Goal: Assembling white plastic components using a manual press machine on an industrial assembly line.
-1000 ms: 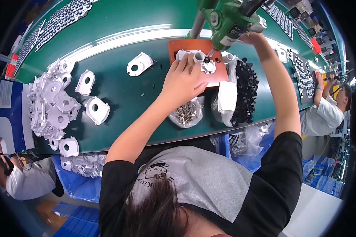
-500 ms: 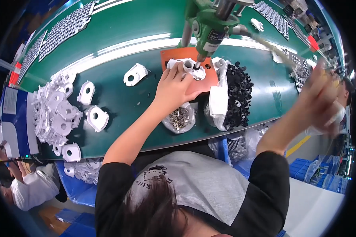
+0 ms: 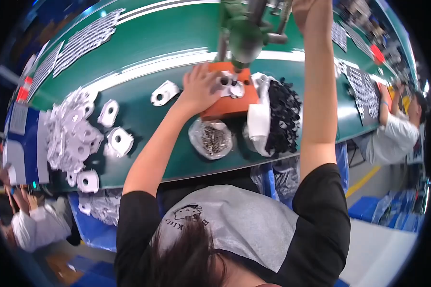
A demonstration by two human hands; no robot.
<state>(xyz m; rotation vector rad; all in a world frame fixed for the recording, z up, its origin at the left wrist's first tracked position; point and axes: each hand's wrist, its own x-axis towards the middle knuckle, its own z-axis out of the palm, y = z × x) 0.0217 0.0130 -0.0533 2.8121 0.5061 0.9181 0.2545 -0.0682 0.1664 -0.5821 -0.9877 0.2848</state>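
My left hand point(image 3: 199, 91) lies at the left side of an orange fixture block point(image 3: 237, 107), its fingers spread, the fingertips close to a white plastic part point(image 3: 233, 89) on the block. Above that part stands a green bench press point(image 3: 245, 43), its spindle tip just over the part. My right arm reaches far forward, and my right hand point(image 3: 309, 12) is cut off by the top edge beside the press's metal lever point(image 3: 283, 21). Its fingers are mostly hidden, so whether it grips the lever does not show.
White housings point(image 3: 74, 129) are heaped at left, with several loose ones nearby. A bag of metal screws or pins point(image 3: 213, 141) sits before the fixture. Black plastic pieces point(image 3: 283, 119) lie to its right, beside a white bag point(image 3: 258, 122). A co-worker point(image 3: 392, 134) sits at far right.
My right hand has swung from the right side up to the top edge near the press. My left hand has shifted left, off the white part, with fingers spreading. The view has shifted slightly.
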